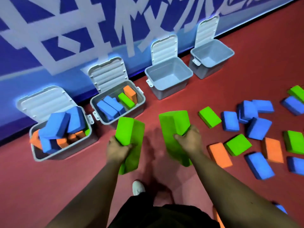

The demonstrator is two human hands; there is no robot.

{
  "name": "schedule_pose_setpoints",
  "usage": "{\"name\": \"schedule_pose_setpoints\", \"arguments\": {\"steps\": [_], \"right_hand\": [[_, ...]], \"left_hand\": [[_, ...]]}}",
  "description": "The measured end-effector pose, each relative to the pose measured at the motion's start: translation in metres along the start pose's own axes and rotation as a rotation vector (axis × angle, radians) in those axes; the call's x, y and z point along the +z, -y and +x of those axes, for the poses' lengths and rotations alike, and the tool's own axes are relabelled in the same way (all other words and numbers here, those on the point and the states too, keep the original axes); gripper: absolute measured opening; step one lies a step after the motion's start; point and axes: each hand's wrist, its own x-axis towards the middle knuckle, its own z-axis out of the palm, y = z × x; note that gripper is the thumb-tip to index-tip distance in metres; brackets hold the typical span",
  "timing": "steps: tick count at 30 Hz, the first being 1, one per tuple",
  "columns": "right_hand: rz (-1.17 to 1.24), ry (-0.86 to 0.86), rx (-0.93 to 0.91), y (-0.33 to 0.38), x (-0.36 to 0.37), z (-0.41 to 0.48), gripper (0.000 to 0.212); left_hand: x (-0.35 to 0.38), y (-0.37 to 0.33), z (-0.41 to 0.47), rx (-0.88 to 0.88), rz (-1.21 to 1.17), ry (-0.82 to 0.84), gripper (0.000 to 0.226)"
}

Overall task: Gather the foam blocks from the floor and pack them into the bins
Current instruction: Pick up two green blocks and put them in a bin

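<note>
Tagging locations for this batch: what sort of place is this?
Probably an indoor gym or play hall: a red sports-type floor, a blue wall banner with big white lettering, and foam blocks scattered beside open grey bins.

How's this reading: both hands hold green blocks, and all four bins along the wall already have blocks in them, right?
Not all four. The head view shows blocks only in the leftmost bin and second bin; the third bin and fourth bin are empty. The left hand and right hand do hold green blocks.
</note>
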Motion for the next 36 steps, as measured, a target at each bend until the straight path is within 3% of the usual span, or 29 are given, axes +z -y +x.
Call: {"name": "schedule_pose_setpoints", "arguments": {"steps": [6,14,22,28,32,36], "right_hand": [[0.010,0.028,-0.063,0.109,0.064,0.026,0.066],[-0.121,0.079,-0.138,0.187,0.110,0.105,0.068],[-0.134,0.228,-0.206,0.280,0.174,0.251,0.073],[-0.206,0.366,-0.270,0.346,0.228,0.373,0.075],[-0.264,0.387,-0.285,0.366,0.271,0.435,0.076],[-0.254,0.293,-0.278,0.362,0.340,0.478,0.082]], "left_hand": [[-0.081,0.013,0.078,-0.057,-0.012,-0.104,0.078],[-0.107,-0.010,0.177,-0.155,-0.122,-0.108,0.085],[-0.103,-0.071,0.315,-0.225,-0.095,-0.177,0.082],[-0.077,-0.124,0.426,-0.375,-0.194,-0.184,0.085],[-0.045,-0.134,0.504,-0.437,-0.173,-0.149,0.093],[-0.002,-0.127,0.590,-0.448,-0.146,-0.092,0.077]]}}
